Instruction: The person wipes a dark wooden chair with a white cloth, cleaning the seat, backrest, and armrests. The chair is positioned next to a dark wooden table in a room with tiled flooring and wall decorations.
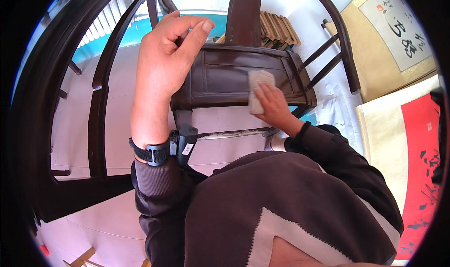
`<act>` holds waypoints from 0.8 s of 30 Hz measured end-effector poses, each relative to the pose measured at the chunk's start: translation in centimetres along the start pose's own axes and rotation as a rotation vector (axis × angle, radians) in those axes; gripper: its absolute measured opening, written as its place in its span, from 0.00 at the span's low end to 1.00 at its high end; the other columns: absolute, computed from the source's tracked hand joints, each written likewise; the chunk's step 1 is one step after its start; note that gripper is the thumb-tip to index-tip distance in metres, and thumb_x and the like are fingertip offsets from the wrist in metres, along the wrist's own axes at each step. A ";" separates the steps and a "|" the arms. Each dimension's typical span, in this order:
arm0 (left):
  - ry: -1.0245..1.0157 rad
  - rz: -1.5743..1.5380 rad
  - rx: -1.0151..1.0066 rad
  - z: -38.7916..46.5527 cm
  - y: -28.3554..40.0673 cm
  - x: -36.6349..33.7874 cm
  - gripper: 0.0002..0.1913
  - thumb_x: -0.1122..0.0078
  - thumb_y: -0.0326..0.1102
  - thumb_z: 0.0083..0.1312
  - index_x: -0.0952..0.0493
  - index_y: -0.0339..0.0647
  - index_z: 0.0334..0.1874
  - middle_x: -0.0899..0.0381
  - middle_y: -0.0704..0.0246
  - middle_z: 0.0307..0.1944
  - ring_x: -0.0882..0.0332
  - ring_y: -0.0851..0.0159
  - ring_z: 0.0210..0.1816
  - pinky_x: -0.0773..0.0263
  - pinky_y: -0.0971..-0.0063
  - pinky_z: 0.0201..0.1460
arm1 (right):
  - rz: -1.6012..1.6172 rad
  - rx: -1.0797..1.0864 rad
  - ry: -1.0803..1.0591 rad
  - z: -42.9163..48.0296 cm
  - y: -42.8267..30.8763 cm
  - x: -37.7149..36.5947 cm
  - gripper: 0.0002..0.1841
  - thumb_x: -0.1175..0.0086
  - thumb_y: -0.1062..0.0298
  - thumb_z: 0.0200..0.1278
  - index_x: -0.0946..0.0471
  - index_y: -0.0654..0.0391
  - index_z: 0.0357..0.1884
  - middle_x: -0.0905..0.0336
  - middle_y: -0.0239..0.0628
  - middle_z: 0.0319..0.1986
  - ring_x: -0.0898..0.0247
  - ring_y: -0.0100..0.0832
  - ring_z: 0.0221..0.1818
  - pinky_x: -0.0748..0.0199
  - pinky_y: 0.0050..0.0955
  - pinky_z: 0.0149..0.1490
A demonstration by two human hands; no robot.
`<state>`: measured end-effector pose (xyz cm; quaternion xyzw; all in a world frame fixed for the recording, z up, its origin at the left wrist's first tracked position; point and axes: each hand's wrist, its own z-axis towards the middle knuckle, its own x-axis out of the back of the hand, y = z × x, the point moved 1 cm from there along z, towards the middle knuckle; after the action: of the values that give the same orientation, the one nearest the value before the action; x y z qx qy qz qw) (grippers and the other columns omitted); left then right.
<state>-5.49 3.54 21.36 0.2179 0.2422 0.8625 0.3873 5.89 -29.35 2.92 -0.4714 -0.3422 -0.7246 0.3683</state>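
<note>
In front of me is a dark brown wooden armchair with a panelled seat [242, 75], a flat back splat [244, 15] and a curved armrest [346, 52] on the right. My right hand [274, 103] presses a folded beige cloth [261, 78] onto the right part of the seat's front edge; both look slightly blurred. My left hand [167, 52] is raised at the chair's left side, fingers curled and thumb tip close to the forefinger. It covers much of the left armrest, so whether it grips the wood is hidden. A black strap device [184, 145] sits on my left wrist.
Another dark wooden frame [100, 91] stands close on the left. Slatted wooden pieces [279, 29] lie behind the chair. Scrolls with brush writing, one pale [397, 27] and one red [422, 133], are on the right. A worn stretcher [233, 134] crosses below the seat, above the pinkish floor [95, 217].
</note>
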 end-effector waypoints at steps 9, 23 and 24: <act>-0.018 -0.014 0.016 0.1 0.2 0.2 0.06 0.34 0.33 0.72 0.13 0.38 0.41 0.23 0.75 0.23 0.30 0.77 0.28 0.37 0.55 0.77 | 0.324 0.330 0.050 12.0 -11.5 -2.1 0.45 0.28 0.45 0.50 0.30 0.51 0.71 0.38 0.47 0.74 0.40 0.53 0.74 0.36 0.52 0.69; -0.075 0.017 0.123 0.2 1.1 0.0 0.08 0.35 0.34 0.74 0.13 0.37 0.41 0.10 0.69 0.38 0.18 0.74 0.42 0.43 0.50 0.82 | 0.068 0.178 0.095 7.8 4.5 -3.4 0.18 0.47 0.53 0.74 0.20 0.49 0.58 0.26 0.45 0.64 0.34 0.52 0.72 0.31 0.49 0.67; -0.073 0.016 0.128 0.2 1.1 0.1 0.08 0.35 0.34 0.74 0.13 0.38 0.41 0.10 0.69 0.38 0.18 0.74 0.42 0.43 0.51 0.82 | 0.103 -0.001 0.106 6.6 6.3 -3.4 0.17 0.45 0.56 0.71 0.18 0.48 0.57 0.26 0.44 0.65 0.34 0.51 0.72 0.28 0.50 0.65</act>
<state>-6.03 3.00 22.12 0.2753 0.2808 0.8398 0.3742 15.12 -26.18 2.80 -0.4494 -0.2972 -0.7288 0.4225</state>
